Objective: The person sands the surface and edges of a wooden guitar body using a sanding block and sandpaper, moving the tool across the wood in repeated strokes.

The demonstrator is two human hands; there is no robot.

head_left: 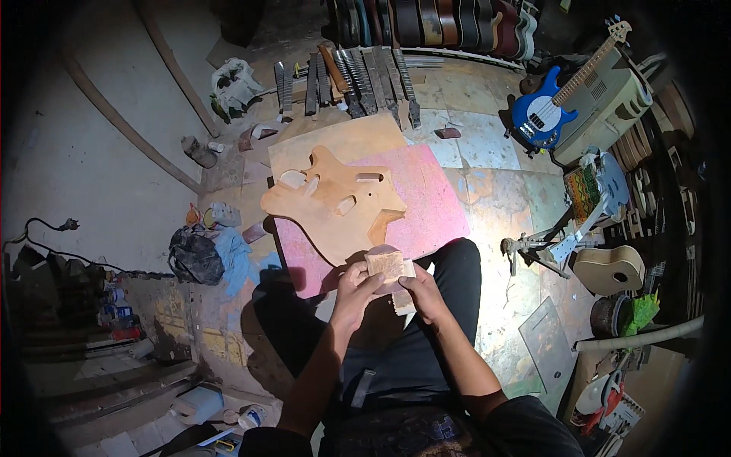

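In front of my lap, my left hand (pixel 352 295) and my right hand (pixel 426 296) are closed on opposite sides of a worn tan piece of sandpaper (pixel 387 264). Behind it shows the rounded edge of a purplish sanding disc (pixel 383 249), held in the same grip. A small strip with a jagged edge (pixel 403 303) hangs below my fingers; its kind is unclear. Just beyond my hands lies an unfinished wooden guitar body (pixel 335 206) with cut-out cavities. It rests on a pink-stained board (pixel 430 194) and a plain tan board (pixel 343 141).
Several guitar necks (pixel 358 80) lie at the back, before a row of guitar bodies (pixel 438 23). A blue bass guitar (pixel 537 114) leans at the far right. An acoustic guitar body (pixel 609 270) is nearer. A black plastic bag (pixel 194 255) sits left, beside the wall.
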